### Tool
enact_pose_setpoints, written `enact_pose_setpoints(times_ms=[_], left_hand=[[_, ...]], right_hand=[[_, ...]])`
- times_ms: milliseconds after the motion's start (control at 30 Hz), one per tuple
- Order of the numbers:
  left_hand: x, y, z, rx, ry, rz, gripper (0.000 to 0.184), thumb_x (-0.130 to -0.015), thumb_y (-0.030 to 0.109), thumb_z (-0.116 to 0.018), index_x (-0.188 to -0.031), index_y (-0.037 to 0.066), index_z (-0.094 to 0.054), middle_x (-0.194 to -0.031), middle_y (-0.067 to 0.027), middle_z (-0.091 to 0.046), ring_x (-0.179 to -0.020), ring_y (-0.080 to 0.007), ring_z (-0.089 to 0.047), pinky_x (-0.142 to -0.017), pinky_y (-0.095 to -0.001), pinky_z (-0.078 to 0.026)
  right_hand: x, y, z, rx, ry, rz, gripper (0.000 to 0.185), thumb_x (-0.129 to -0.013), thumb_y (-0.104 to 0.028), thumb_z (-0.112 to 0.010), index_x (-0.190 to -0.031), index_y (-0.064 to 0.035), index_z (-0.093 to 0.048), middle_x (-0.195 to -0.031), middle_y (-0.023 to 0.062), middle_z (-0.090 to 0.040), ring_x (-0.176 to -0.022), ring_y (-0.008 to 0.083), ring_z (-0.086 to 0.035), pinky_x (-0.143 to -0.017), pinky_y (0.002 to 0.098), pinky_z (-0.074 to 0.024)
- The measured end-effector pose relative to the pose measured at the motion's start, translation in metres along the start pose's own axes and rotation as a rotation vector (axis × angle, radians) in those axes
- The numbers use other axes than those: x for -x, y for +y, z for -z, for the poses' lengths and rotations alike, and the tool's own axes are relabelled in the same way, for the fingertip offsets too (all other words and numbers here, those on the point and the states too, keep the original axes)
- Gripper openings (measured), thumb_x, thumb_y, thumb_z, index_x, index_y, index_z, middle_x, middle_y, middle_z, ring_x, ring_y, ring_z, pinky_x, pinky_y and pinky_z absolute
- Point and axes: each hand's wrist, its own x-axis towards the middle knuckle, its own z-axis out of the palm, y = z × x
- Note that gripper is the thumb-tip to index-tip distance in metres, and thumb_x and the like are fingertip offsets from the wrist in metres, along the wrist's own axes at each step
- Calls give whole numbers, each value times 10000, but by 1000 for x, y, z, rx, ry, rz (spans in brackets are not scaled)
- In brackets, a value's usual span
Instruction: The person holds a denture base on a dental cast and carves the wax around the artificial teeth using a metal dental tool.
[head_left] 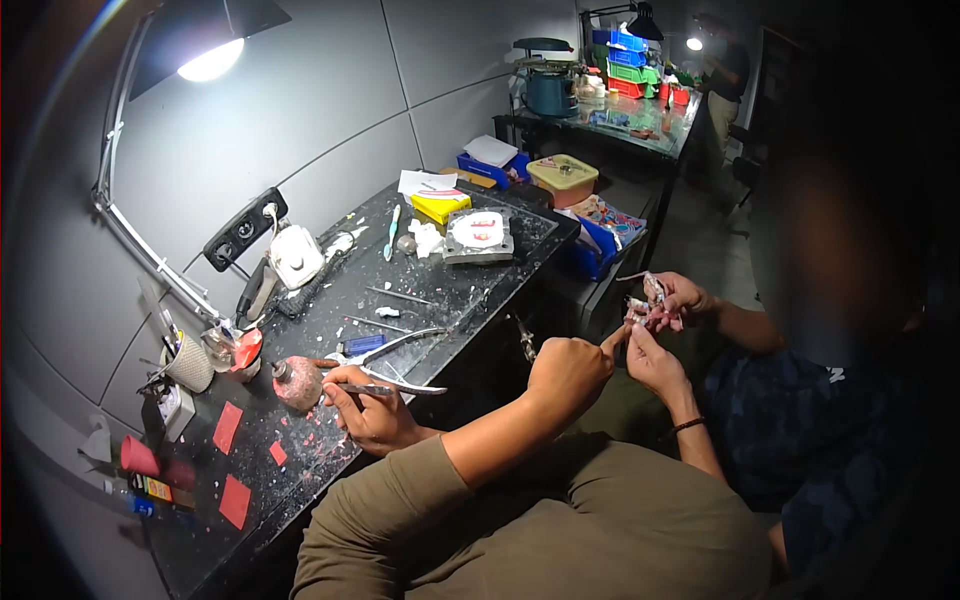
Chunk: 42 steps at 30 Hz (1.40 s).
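Fingers of the right hand are pinched around a slim metal tool, and I see that hand at the near long edge of the tabletop. Just beyond its fingertips stands a round, pink-mottled container with a dark neck. The left forearm crosses over the right one, and the left hand reaches out past the near edge, index finger extended and the others folded. Its palm faces away from me, so I cannot tell whether it holds anything.

That index finger is aimed at a pink-and-white piece, which a co-worker grips well off the tabletop, beyond the near edge. I cannot tell from here whether the fingertip touches it. One co-worker's hand holds the piece from above; the other, with a dark bracelet at the wrist, pinches it from below.

Near the right hand I also make out silver pliers with long curved handles and a blue lighter. Towards the far corner of the near edge sits a grey block topped with white and red, a yellow box just behind it. Three red sheets lie towards the opposite end of the tabletop.
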Motion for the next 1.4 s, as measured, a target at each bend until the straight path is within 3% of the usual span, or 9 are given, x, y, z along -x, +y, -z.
enact_pose_setpoints(times_ms=[500,767,867,900,933,967,1067,1167,1400], left_hand=[[-11,4,2,38,90,60,603,-910,159,-555,-1501,80,-462,-611,23,-627,-523,-143,-635,-459,-300,-424],[72,-10,72,483,33,0,672,-853,207,-645,-1502,191,-470,-752,-92,-654,-623,-258,-680,-502,-384,-499],[161,-33,93,1123,417,207,598,-812,24,-621,-1406,77,-570,-766,-41,-657,-629,-165,-672,-559,-322,-521],[193,-41,116,1367,355,544,461,-913,29,-567,-1374,28,-578,-783,-47,-673,-636,-136,-671,-580,-293,-530],[220,-41,109,1322,599,895,324,-1030,84,-467,-1321,17,-592,-756,-72,-658,-587,-153,-647,-577,-293,-531],[249,-48,100,1454,821,988,310,-1091,162,-386,-1268,4,-585,-733,-89,-640,-542,-148,-605,-543,-281,-505],[308,-45,71,1388,1255,1342,356,-1096,286,-418,-1244,-8,-554,-727,-78,-625,-589,-132,-592,-502,-253,-448],[334,-35,65,1539,1382,1303,495,-1087,412,-396,-1276,-26,-526,-903,-87,-653,-734,-155,-606,-591,-281,-454],[331,-37,70,1423,1374,1064,418,-1069,222,-496,-1384,-48,-443,-1136,-138,-627,-901,-193,-617,-827,-353,-528]], right_hand=[[2,-4,1,-34,-32,-31,119,-1042,-152,-551,-1112,-57,-572,-817,65,-673,-589,96,-618,-547,259,-509],[7,-3,-1,-50,-17,-44,126,-1048,-152,-542,-1130,-59,-566,-822,56,-683,-579,79,-614,-531,241,-508],[8,-11,-1,-26,30,-240,149,-1057,-166,-526,-1154,-56,-547,-838,73,-690,-583,93,-629,-507,247,-514],[9,-3,-4,-123,89,-268,135,-1064,-165,-513,-1144,-61,-546,-848,77,-692,-591,97,-635,-518,241,-518],[5,7,10,-40,-26,93,134,-1070,-157,-499,-1153,-62,-543,-890,96,-701,-601,95,-634,-522,232,-515],[6,-17,7,-263,-4,-268,166,-1072,-198,-503,-1164,-71,-556,-960,84,-681,-629,74,-613,-549,222,-515],[4,-18,18,-240,-4,-180,170,-1065,-141,-506,-1185,-28,-547,-977,141,-715,-635,95,-652,-538,210,-517],[5,-28,20,-241,-10,-211,189,-1056,-134,-528,-1178,6,-564,-967,167,-719,-700,150,-698,-582,232,-557],[11,-58,15,-249,-232,-65,127,-996,-28,-593,-1063,46,-672,-1043,198,-687,-890,212,-687,-705,293,-586]])
